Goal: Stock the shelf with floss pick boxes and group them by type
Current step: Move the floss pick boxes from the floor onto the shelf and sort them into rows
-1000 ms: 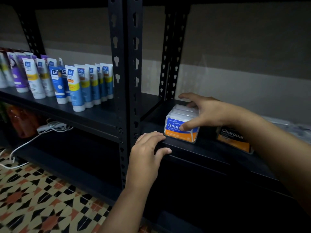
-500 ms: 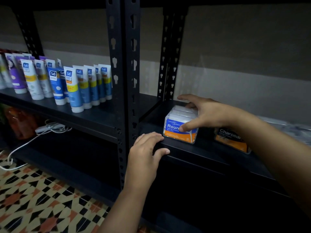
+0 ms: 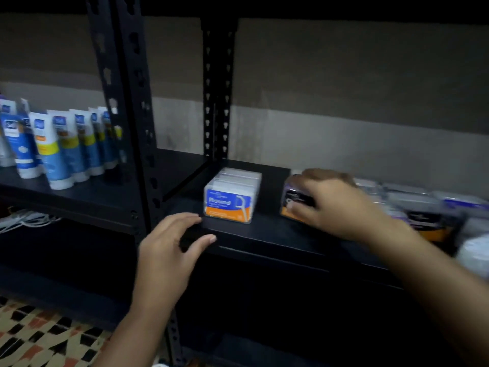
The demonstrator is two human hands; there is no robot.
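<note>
Here, in the head view, the shelf (image 3: 264, 234) runs dark across the middle of the frame. A row of clear floss pick boxes, fronted by the blue-and-orange Round box (image 3: 228, 205), stands near the shelf's left corner beside the black upright post (image 3: 137, 154). At 3 o'clock from it, with a bare gap of shelf between, sits the dark-labelled box (image 3: 296, 200), its label blurred. The right hand (image 3: 336, 205) lies over that box: the thumb presses its front face and the fingers (image 3: 317, 174) curl over its top, so the hand appears to be clasping it, though blur hides the exact contact. Further toward 3 o'clock, a loose cluster of more boxes (image 3: 423, 207) lies unsorted. The left hand (image 3: 169, 247) rests on the shelf's front edge at 7 o'clock from the Round box, fingers loosely spread, thumb apart, holding nothing. At 9 o'clock, on the neighbouring shelf, stand upright blue-and-white tubes (image 3: 60, 149).

Step in hand, as judged: the Round group is set; the dark-labelled type is being taken up. The next move calls for a firm clasp and for standing this box in its own row, apart from the Round row.
</note>
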